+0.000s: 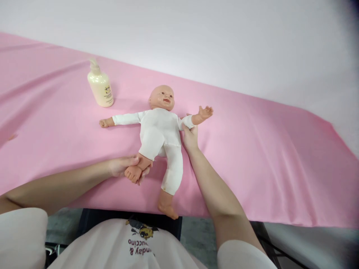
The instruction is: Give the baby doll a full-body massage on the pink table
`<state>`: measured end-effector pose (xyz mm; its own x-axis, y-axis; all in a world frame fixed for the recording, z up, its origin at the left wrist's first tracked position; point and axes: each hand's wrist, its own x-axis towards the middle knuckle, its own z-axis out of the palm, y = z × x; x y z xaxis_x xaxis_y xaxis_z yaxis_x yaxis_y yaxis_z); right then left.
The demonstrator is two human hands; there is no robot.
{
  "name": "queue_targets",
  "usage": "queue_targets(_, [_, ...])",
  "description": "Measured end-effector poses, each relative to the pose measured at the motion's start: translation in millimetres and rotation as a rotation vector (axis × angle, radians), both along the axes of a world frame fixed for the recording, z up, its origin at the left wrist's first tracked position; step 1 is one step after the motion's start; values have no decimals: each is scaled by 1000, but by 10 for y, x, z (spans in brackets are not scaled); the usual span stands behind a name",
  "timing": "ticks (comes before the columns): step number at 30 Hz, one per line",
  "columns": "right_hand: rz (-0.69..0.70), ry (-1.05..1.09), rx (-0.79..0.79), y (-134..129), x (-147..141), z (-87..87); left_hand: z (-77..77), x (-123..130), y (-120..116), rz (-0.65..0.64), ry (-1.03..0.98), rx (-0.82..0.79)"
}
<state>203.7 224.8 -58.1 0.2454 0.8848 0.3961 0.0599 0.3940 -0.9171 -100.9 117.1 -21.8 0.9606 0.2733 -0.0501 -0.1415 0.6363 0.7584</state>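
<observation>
So in the head view the doll (159,125) lies between both hands, left hand (123,166) wrapped round its bare ankle, right hand (191,137) clasping its sleeved arm, and I'd guess light, squishy torso, grippier firm limbs.

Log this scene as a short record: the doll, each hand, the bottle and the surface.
Doll: baby doll, white cloth body, lying face up, head away from the person
Left hand: wrapped around the doll's lower leg on that side
Right hand: holding the doll's upper arm on the right
Bottle: pale yellow pump bottle, upright, left of the doll's head, apart from both hands
Surface: pink cloth with some folds
</observation>
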Motion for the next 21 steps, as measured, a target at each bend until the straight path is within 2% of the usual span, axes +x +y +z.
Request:
queue_targets(4, [9, 200, -16, 62, 23, -39, 60, -2, -91, -175, -57, -26])
queue_targets(7, [36, 256, -16, 96, 34, -46, 113, 7, -104, -332, -46, 26])
queue_targets(13, [-15, 359, -39, 118, 37, -26, 190, 4, -46, -533, 37, 129])
queue_targets(15, [-9, 362, -36, 119, 35, -22, 183, -4, -45, -510, 23, 135])
queue_targets(18, [11, 300, -21, 107, 33, -26, 115, -26, -50, -343, -31, 63])
queue_targets(21, [13, 180, -15, 63, 22, -21, -36, -60, -15, -188, -21, -45])
